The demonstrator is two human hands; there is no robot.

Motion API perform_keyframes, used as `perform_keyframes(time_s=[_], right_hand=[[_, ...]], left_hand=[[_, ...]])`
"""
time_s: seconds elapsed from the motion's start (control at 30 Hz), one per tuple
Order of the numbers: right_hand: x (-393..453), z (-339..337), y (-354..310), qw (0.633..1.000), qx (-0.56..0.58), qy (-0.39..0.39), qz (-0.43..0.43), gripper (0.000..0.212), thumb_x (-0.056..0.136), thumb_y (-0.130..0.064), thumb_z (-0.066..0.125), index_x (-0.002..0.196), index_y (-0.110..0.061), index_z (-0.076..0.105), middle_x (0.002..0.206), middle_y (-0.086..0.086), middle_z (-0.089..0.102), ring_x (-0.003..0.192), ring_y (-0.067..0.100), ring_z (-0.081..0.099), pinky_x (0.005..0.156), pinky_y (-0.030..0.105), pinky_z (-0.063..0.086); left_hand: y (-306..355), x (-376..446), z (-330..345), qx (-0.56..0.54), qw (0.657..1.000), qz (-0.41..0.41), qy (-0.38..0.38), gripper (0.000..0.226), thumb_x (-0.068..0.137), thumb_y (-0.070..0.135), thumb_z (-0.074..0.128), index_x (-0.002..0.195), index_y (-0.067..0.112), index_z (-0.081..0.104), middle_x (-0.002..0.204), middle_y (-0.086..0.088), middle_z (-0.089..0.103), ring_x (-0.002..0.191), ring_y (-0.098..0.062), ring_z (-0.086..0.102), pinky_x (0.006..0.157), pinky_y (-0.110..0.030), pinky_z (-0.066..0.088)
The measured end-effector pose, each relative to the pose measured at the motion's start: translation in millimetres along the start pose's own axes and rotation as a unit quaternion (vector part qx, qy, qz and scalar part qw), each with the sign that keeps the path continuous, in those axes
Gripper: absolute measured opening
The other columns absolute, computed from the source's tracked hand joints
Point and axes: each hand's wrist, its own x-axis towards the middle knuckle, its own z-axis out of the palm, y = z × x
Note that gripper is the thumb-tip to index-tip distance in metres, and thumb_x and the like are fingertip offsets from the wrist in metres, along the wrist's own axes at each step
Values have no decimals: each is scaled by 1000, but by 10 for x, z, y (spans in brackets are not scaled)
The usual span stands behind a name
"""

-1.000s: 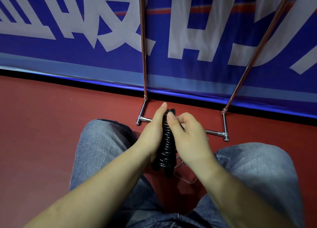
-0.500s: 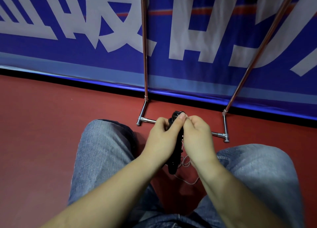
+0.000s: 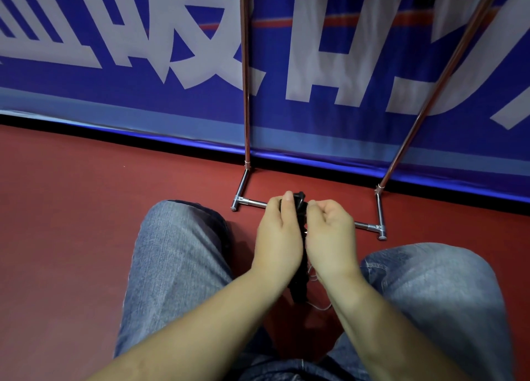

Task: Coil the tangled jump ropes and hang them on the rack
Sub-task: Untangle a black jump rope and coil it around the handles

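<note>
Left hand (image 3: 277, 238) and right hand (image 3: 331, 237) both clenched around the black coiled jump rope (image 3: 300, 208), held upright between the knees, above the floor (image 3: 71, 223), near the rack (image 3: 246, 93) base.

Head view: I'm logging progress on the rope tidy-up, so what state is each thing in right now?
Left hand: curled round the black jump rope.
Right hand: fingers curled, pinching at the rope bundle.
Black jump rope: coiled into a tight bundle, held upright between both hands, not yet hung.
Thin white cord: loose, trailing below the bundle.
Rack: standing on the red floor; dark items hang at the top, cut off by the frame.
</note>
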Motion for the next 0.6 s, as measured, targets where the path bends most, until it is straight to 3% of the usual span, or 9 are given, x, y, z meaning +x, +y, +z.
perform_keyframes(time_s=[0.07,0.13,0.23,0.3,0.4,0.47,0.6], right_hand=[[-17,-4,-8,1000,7,-6,-2,24,95,-15,48,73,-11,56,59,-6,53,51,1,47,49,13,36],[-26,-4,2,999,29,-8,16,24,95,-18,48,73,-13,57,59,-6,54,53,5,46,52,19,37],[-31,-27,18,997,66,-26,40,25,95,-21,49,71,-15,56,51,-10,51,52,9,44,55,27,36],[-44,-92,2,995,69,-65,15,26,96,-17,48,71,-18,58,46,-14,50,48,2,42,54,22,35],[-79,-230,-47,991,6,-123,-57,22,96,-13,47,89,-27,63,55,-12,59,48,-3,50,57,12,35],[-87,-296,-76,989,7,-127,-74,20,93,-11,52,101,-26,63,67,-10,65,54,-8,55,60,8,38],[-84,-393,-169,980,89,-168,-58,29,80,-4,69,95,-28,66,75,-9,70,68,-4,63,64,9,46]], left_hand=[[-6,7,-6,-23,1000,-3,-19,27,100,35,38,98,16,57,80,10,61,72,3,55,67,-13,42],[12,23,-25,-64,997,-22,-44,24,98,34,44,100,15,57,84,8,63,76,-3,58,74,-17,44],[50,59,-68,-114,986,-80,-89,25,97,34,48,94,12,58,72,5,63,64,-8,57,63,-22,47],[59,96,-130,-161,975,-109,-107,27,96,35,48,92,10,58,66,0,63,56,-14,56,56,-26,46],[67,165,-225,-205,962,-136,-117,36,95,39,46,105,6,58,69,-7,61,53,-19,53,53,-28,43],[65,189,-266,-220,956,-155,-117,34,95,39,45,99,11,64,65,-6,61,52,-18,53,55,-29,43],[88,174,-305,-236,945,-188,-130,37,93,41,48,82,13,70,64,-11,60,50,-22,53,55,-29,45]])
